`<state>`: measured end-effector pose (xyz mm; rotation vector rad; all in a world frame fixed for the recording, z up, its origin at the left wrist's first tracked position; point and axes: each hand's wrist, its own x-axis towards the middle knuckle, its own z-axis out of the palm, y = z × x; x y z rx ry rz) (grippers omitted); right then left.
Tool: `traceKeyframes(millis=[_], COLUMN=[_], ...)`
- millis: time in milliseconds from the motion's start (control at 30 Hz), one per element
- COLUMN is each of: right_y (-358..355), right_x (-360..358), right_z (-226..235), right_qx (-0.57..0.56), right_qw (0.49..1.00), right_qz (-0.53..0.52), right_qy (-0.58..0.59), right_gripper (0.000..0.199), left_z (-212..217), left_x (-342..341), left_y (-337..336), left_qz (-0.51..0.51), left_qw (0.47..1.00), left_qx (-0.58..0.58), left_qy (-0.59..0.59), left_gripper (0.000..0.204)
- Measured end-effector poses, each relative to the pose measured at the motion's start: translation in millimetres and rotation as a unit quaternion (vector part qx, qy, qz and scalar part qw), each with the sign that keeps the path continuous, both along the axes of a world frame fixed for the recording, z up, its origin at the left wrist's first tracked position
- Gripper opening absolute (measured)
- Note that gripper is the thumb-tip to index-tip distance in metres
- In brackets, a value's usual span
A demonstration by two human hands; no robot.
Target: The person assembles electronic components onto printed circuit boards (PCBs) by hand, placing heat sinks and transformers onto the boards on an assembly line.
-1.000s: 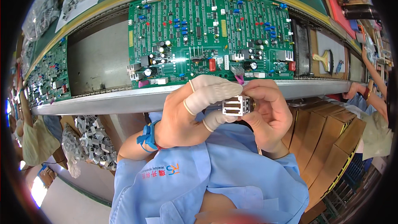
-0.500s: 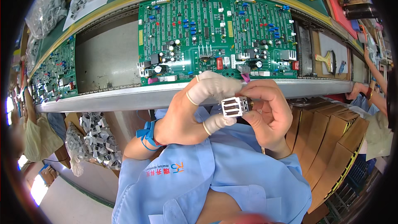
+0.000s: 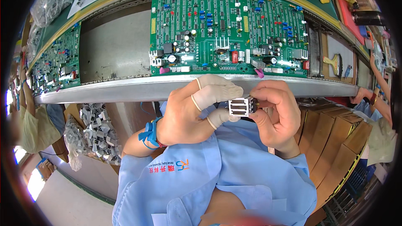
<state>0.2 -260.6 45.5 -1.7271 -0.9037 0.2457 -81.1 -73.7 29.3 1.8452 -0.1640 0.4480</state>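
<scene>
Between my hands, just in front of the metal rail, is a small silver finned heat sink (image 3: 239,107), its slotted end facing up. My left hand (image 3: 180,119) pinches one side of it with thumb and fingers that wear pale finger cots. A blue strap circles that wrist. My bare right hand (image 3: 278,115) grips the other side between thumb and forefinger, at a dark part on the heat sink's side. Beyond my hands lies a green circuit board (image 3: 226,16) crowded with components, some of them finned heat sinks.
The metal rail (image 3: 125,95) runs across in front of me. Another circuit board (image 3: 56,67) is on the left. A heap of heat sinks (image 3: 100,132) sits at lower left, cardboard boxes (image 3: 331,138) at right. A brush (image 3: 333,63) lies past the board; other people's arms show at both sides.
The circuit board appears farther right in the picture, and the view has shifted slightly. Both hands have moved a little right with the heat sink, which is turned slightly.
</scene>
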Motion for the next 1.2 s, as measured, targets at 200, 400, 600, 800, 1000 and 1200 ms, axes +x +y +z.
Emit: traceKeyframes(millis=[200,400,600,800,1000,1200], right_y=[1,-2,-26,-62,-83,-54], right_x=[3,-1,-3,17,54,78], right_z=[5,9,9,13,13,15], right_qx=[-0.051,-0.098,-0.045,-0.044,-0.131,-0.154], right_qw=[0.986,0.975,0.992,0.984,0.977,0.968], right_qz=[0.014,0.026,-0.109,-0.169,-0.159,-0.112], right_qy=[-0.158,-0.195,-0.048,0.025,-0.049,-0.162], right_gripper=[0.034,0.035,0.029,0.039,0.042,0.033], left_z=[-1,1,5,15,12,7], left_x=[-8,-8,-25,-21,-14,-18], left_y=[-1,7,20,9,26,38], left_qz=[-0.001,-0.04,0.006,-0.037,-0.03,0.069], left_qw=[0.992,0.99,0.999,0.99,0.998,0.979], left_qx=[0.124,0.134,0.012,-0.095,-0.056,-0.188], left_qy=[-0.022,0.011,0.039,0.093,0.031,0.047], left_gripper=[0.038,0.034,0.039,0.035,0.034,0.048])
